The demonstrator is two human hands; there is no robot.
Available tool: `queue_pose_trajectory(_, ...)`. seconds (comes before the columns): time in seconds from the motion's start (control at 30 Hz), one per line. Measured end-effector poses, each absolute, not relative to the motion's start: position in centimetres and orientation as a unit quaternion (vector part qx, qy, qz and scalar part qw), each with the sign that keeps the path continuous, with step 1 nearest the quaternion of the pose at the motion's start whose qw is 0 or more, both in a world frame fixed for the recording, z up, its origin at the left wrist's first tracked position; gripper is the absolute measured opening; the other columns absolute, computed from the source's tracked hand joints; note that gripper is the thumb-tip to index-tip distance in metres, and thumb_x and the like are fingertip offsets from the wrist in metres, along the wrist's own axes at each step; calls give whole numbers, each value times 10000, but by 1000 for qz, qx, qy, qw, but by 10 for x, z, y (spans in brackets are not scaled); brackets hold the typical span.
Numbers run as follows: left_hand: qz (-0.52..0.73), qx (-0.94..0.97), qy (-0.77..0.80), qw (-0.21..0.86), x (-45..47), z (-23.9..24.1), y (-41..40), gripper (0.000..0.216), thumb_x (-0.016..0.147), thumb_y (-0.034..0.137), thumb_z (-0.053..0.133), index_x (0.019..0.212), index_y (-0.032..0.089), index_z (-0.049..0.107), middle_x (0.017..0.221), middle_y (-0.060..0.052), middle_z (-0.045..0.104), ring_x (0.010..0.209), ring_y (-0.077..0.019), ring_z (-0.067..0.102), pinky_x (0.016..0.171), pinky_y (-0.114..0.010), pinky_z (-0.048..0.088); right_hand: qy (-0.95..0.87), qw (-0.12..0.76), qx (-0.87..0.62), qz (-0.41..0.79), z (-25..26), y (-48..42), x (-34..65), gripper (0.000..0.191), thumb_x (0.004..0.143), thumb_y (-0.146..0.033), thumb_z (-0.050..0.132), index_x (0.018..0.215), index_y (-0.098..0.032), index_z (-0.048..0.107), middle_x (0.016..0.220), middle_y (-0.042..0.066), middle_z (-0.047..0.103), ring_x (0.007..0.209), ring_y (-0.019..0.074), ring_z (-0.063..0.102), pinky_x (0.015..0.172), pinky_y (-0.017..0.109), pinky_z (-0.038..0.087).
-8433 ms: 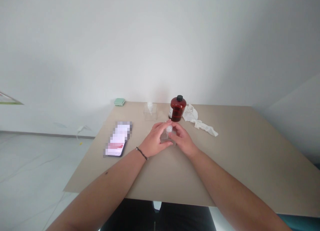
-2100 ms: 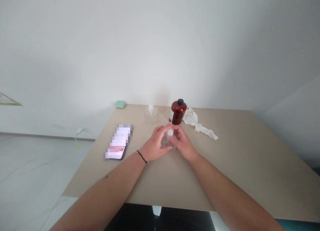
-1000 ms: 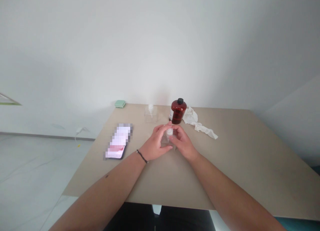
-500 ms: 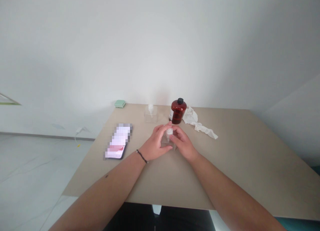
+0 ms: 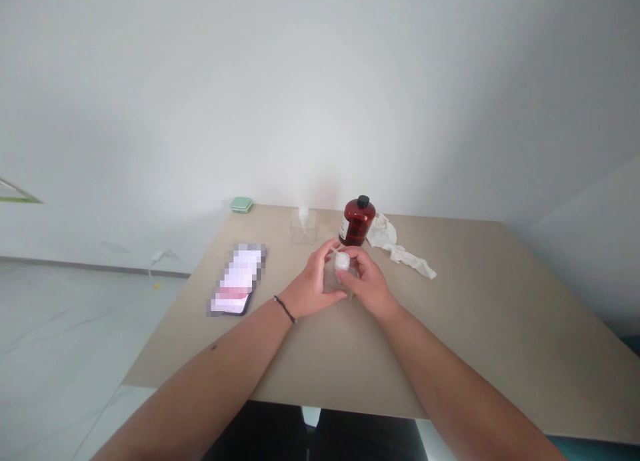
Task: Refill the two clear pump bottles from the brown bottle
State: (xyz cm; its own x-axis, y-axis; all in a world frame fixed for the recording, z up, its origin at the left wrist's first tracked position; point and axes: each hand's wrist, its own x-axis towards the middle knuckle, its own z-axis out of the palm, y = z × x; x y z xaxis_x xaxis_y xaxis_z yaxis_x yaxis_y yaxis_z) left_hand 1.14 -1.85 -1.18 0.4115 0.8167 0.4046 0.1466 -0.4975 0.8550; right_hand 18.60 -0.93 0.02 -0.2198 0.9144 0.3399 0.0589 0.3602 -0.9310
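Note:
A clear, squarish pump bottle (image 5: 331, 282) stands on the table between my two hands. My left hand (image 5: 316, 284) is wrapped round its left side, thumb along the near face. On the bottle's neck sits a white pump top (image 5: 343, 262), its thin spout pointing to the far left. My right hand (image 5: 367, 281) grips this top, with the thumb at its near side and the fingers curled behind. Just beyond my hands is a brown-red bottle (image 5: 358, 221) with a black cap and a white label. A second clear pump bottle (image 5: 303, 227) stands farther back to the left.
A phone (image 5: 239, 279) with a lit, blurred screen lies on the left of the beige table (image 5: 480, 314). Crumpled white tissue (image 5: 400, 249) lies right of the brown-red bottle. A small green case (image 5: 241, 204) sits at the back left corner, near the wall.
The white pump top has turned, so its spout now shows at the far left. My right fingers have shifted slightly round it. My left hand stays on the bottle.

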Motion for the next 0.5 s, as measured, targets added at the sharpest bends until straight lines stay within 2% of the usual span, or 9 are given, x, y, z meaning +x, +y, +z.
queue_pose_trajectory(0.17, 441, 720, 328, 424, 11, -14, -15, 1178, 702, 261, 846, 1557, 306, 36, 1501, -182, 360, 1406, -361, 420, 1161, -596, 351, -684, 506, -372, 370, 12, -8, 192, 278, 829, -444, 720, 1033, -281, 624, 1129, 58, 614, 1097, 264, 598, 984, 448, 472)
queue_pose_trajectory(0.4, 428, 712, 320, 455, 10, -18, -8, 1228, 683, 316, 859, 1551, 284, -10, 1319, -143, 512, 1265, -330, 547, 1100, -577, 404, -744, 429, -415, 301, 46, -12, 195, 204, 813, -356, 709, 978, -261, 634, 1001, 38, 663, 965, 258, 625, 906, 436, 478)
queue_pose_trajectory(0.5, 424, 714, 320, 455, 9, -18, -7, 1228, 679, 318, 862, 1554, 279, 0, 1308, -136, 523, 1236, -319, 566, 1093, -570, 410, -753, 404, -426, 299, 53, -14, 195, 190, 820, -351, 700, 973, -258, 634, 964, 33, 693, 927, 255, 649, 871, 428, 486)
